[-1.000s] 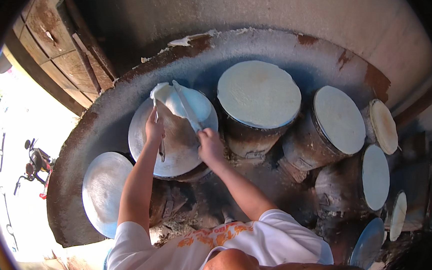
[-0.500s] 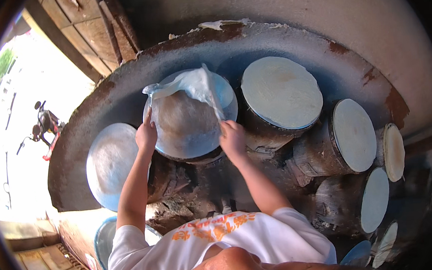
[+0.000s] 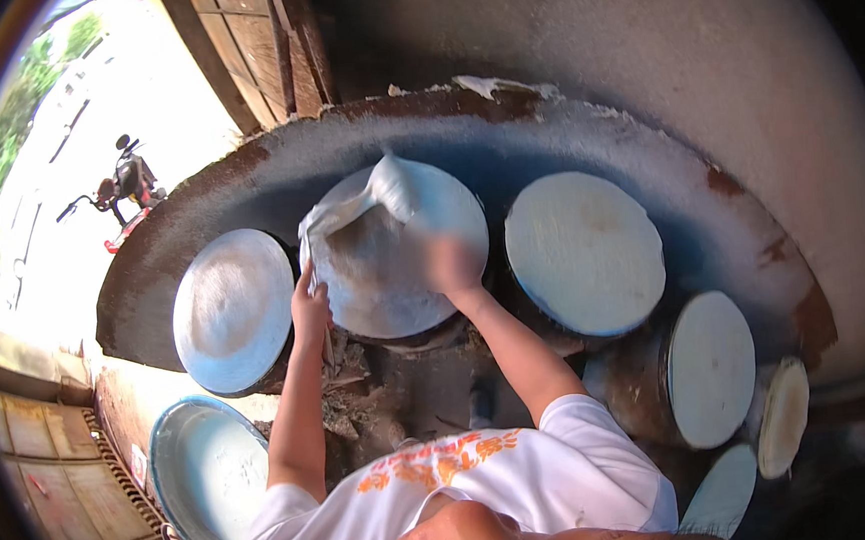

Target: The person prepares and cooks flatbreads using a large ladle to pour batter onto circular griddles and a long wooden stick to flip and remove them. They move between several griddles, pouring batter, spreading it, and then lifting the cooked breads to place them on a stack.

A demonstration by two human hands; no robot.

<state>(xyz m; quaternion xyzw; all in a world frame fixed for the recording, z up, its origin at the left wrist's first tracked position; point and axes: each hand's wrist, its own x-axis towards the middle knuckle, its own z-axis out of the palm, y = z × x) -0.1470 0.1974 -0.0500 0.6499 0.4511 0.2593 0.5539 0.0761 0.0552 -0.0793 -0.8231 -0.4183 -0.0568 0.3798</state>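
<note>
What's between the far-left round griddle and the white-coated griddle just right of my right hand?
In the head view, another round griddle lies between them, a rumpled white sheet over its upper part.

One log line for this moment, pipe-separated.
left hand: gripping thin tool | right hand: blurred, over round plate | white sheet: bunched over plate, reaching toward left hand

The white sheet (image 3: 395, 189), mostly flat on the far side of the griddle (image 3: 380, 304) a second ago, is bunching narrow; my left hand (image 3: 311, 307) is moving to its near-left rim, my right hand (image 3: 454, 264) inward from its right rim.
</note>
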